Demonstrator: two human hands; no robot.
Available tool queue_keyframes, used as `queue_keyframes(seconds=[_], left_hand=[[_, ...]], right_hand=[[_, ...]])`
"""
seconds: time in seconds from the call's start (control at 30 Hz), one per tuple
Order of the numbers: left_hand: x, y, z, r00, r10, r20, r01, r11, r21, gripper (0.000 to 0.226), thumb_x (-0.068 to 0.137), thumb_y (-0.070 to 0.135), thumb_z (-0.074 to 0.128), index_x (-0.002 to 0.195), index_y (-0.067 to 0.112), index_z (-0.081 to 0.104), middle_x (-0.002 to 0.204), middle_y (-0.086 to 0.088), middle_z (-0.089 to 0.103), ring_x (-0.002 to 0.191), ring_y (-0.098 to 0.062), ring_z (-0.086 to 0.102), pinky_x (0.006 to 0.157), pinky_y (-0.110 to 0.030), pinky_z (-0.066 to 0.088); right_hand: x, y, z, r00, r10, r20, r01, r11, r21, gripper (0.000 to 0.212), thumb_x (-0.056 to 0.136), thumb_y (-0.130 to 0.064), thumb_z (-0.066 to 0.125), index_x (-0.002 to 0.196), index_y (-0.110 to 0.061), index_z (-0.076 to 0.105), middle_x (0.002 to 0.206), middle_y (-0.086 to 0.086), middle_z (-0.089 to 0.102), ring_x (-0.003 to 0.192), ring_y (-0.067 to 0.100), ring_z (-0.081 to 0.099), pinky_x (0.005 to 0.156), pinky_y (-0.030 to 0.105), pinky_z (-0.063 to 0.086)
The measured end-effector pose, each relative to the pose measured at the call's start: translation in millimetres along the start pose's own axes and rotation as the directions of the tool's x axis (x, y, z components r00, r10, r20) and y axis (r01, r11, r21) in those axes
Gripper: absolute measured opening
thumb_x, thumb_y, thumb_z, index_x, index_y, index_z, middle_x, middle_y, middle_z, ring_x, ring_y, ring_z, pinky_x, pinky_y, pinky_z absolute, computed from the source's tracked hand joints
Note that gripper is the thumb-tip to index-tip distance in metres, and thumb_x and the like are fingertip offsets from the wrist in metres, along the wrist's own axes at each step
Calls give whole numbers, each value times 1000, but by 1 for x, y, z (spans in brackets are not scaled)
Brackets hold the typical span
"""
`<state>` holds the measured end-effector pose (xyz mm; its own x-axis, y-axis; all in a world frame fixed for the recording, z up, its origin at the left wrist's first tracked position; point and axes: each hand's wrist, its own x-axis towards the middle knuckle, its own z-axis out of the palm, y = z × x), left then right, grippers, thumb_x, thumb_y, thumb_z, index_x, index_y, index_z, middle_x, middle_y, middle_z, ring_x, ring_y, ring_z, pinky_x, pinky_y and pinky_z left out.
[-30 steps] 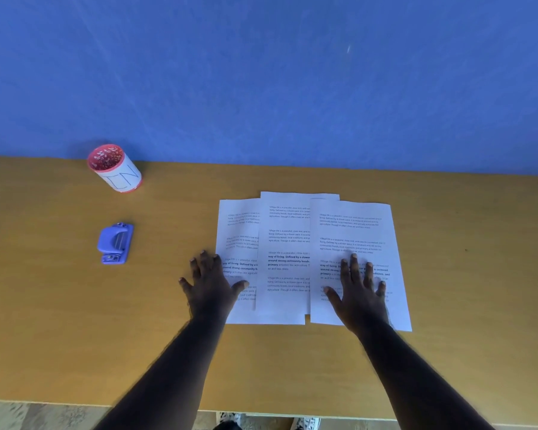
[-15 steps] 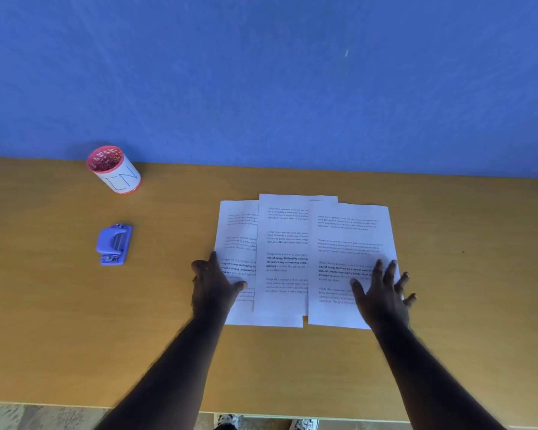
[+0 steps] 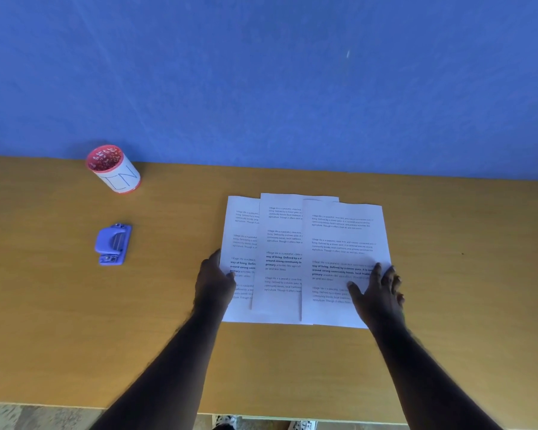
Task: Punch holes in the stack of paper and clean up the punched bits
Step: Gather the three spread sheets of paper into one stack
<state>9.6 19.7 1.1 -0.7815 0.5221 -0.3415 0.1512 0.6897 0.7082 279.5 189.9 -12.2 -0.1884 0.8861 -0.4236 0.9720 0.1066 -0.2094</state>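
Observation:
Three printed white sheets (image 3: 305, 259) lie fanned and overlapping on the wooden desk (image 3: 59, 321), in front of me. My left hand (image 3: 215, 282) presses edge-on against the left side of the leftmost sheet. Fingers spread, my right hand (image 3: 378, 293) rests on the lower right part of the rightmost sheet, at its right edge. A small purple hole punch (image 3: 112, 244) sits on the desk well to the left of the sheets, away from both hands.
A red cup with a white label (image 3: 114, 169) stands at the back left against the blue wall (image 3: 261, 72). The desk's front edge runs along the bottom, with floor below it.
Both hands slid outward from on top of the sheets to their outer side edges. The sheets have drawn closer together, overlapping more than before.

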Motion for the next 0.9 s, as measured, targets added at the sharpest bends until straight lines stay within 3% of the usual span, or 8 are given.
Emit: queue_keyframes(seconds=[0.27,0.43,0.67,0.9], left_hand=[[-3,5,7,997,50,56,-48,998,-40,55,86,-1,53,131,31,58,111,13,67,93,-13,66,62,-16,48],[-3,8,12,994,48,99,-45,998,-34,59,87,1,49,137,32,55,122,4,67,106,-19,65,80,-27,52],[-6,13,21,989,52,139,-44,997,-63,56,88,10,56,140,30,53,124,5,67,99,-13,64,71,-17,47],[-7,19,30,980,15,196,8,993,-115,59,87,21,67,142,26,49,123,3,68,101,-15,64,78,-28,51]], right_hand=[[-3,-18,4,998,-56,23,55,997,46,87,99,-52,43,159,-10,-3,167,22,-9,155,37,-4,124,51,10],[-7,-31,6,995,-87,42,84,994,76,85,100,-49,44,159,-10,-4,168,20,-11,156,34,-6,124,48,8],[-15,-45,12,984,-168,67,161,983,92,86,100,-49,43,159,-10,-5,167,18,-14,156,32,-8,125,46,7],[-24,-55,13,969,-228,95,219,971,98,86,100,-47,46,159,-10,-4,168,15,-15,156,30,-7,124,46,11]])
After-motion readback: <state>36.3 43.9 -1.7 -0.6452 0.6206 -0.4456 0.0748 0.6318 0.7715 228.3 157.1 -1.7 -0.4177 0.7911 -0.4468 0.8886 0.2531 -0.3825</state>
